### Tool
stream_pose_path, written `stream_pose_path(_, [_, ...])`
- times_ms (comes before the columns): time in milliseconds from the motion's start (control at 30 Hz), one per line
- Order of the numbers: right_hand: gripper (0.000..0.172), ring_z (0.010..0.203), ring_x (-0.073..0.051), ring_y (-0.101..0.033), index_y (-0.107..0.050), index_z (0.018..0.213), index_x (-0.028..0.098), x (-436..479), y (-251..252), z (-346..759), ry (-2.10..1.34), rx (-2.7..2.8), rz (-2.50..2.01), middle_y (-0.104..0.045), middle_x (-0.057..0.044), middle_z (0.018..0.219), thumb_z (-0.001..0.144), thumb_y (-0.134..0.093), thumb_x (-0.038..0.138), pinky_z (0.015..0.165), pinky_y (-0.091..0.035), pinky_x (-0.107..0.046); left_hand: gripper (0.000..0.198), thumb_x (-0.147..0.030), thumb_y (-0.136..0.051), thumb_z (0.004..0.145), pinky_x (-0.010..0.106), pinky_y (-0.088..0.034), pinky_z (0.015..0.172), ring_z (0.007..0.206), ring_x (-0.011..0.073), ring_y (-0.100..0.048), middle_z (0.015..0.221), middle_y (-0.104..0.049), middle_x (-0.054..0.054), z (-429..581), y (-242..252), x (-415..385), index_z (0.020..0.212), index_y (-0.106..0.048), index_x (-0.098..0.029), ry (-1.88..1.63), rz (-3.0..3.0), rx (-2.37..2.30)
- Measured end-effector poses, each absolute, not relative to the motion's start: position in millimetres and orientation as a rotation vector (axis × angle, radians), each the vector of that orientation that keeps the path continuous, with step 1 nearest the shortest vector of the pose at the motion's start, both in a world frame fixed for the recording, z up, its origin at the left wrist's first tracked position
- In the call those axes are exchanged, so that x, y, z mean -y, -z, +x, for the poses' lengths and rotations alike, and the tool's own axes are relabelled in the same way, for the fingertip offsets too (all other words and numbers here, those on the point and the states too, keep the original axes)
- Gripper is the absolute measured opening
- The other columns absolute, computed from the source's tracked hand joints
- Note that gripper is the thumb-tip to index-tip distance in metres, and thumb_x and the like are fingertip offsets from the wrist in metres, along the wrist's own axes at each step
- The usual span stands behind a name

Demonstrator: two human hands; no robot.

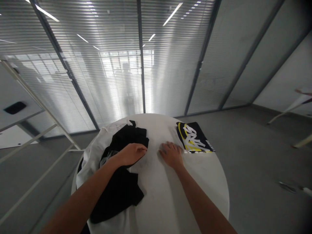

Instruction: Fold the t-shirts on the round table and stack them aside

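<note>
Black cloth (117, 195) lies rumpled on the left half of a round white table (156, 201). Over its right edge is my left hand (133, 153), its fingers curled together; whether cloth is pinched between them is too small to tell. My right hand (171, 153) rests palm down near the table's middle, fingers spread, holding nothing. Just right of it sits a folded black cloth (195, 137) with white lettering and a yellow curve. White cloth (91, 162) lies bunched along the table's left edge, beside and partly under the black cloth.
A pale metal frame (41, 104) stands at the left, with a white board behind it. Beyond the table rises a glass partition (122, 65) with blinds. Pale furniture legs (285, 112) stand on the grey floor at the right.
</note>
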State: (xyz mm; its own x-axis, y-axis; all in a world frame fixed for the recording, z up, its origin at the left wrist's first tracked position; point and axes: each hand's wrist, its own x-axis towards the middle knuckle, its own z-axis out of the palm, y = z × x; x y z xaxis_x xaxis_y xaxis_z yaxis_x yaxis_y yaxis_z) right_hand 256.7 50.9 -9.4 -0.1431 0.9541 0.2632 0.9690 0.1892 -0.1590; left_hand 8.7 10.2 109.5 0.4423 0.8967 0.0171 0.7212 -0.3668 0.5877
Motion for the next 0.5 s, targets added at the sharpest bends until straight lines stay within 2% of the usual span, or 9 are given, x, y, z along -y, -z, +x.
stream_pose_path(100, [0.045,0.133,-0.029,-0.037,-0.055,0.133,0.027,-50,9,258,0.062,2.157,-1.811,-0.047,-0.009,0.144,0.094,-0.044,0.048,0.108,-0.023,-0.051,0.034,-0.032,-0.050,0.089,0.033,-0.046,0.096,0.103,0.0202,-0.062,0.114,-0.068,0.005,-14,-103,-17,0.117,-0.068,-0.025,-0.435,2.356,-1.676])
stream_pose_path(167, [0.044,0.133,-0.029,-0.037,-0.055,0.133,0.028,-50,8,259,0.063,2.143,-1.804,-0.048,-0.009,0.144,0.094,-0.045,0.047,0.109,-0.023,-0.051,0.043,-0.028,-0.050,0.087,0.040,-0.042,0.101,0.117,0.0251,-0.054,0.128,-0.060,0.009,-39,-96,-27,0.129,-0.060,-0.025,-0.350,2.370,-1.967])
stream_pose_path(267, [0.044,0.133,-0.029,-0.037,-0.055,0.132,0.028,-50,8,260,0.050,2.130,-1.808,-0.048,-0.009,0.143,0.093,-0.046,0.046,0.109,-0.022,-0.052,0.060,-0.028,-0.051,0.085,0.049,-0.041,0.098,0.127,0.0328,-0.044,0.144,-0.045,0.011,-75,-86,-39,0.144,-0.043,-0.030,-0.148,2.292,-2.291])
stream_pose_path(333, [0.044,0.133,-0.030,-0.037,-0.055,0.132,0.028,-51,8,260,0.041,2.131,-1.812,-0.048,-0.009,0.143,0.093,-0.046,0.046,0.109,-0.022,-0.052,0.062,-0.034,-0.050,0.087,0.051,-0.041,0.095,0.124,0.0352,-0.045,0.139,-0.048,0.012,-90,-82,-45,0.147,-0.038,-0.031,-0.051,2.252,-2.380])
stream_pose_path(400, [0.045,0.133,-0.030,-0.036,-0.055,0.133,0.028,-52,9,260,0.039,2.136,-1.810,-0.048,-0.009,0.144,0.093,-0.046,0.047,0.109,-0.021,-0.053,0.059,-0.041,-0.048,0.088,0.052,-0.041,0.093,0.118,0.0354,-0.049,0.129,-0.055,0.014,-98,-79,-48,0.146,-0.040,-0.031,-0.009,2.227,-2.439])
stream_pose_path(500, [0.044,0.133,-0.029,-0.036,-0.055,0.132,0.028,-52,10,260,0.044,2.136,-1.799,-0.048,-0.009,0.143,0.093,-0.046,0.046,0.109,-0.021,-0.053,0.043,-0.044,-0.044,0.090,0.052,-0.039,0.093,0.113,0.0355,-0.052,0.116,-0.062,0.013,-99,-78,-53,0.127,-0.061,-0.029,0.012,2.208,-2.482])
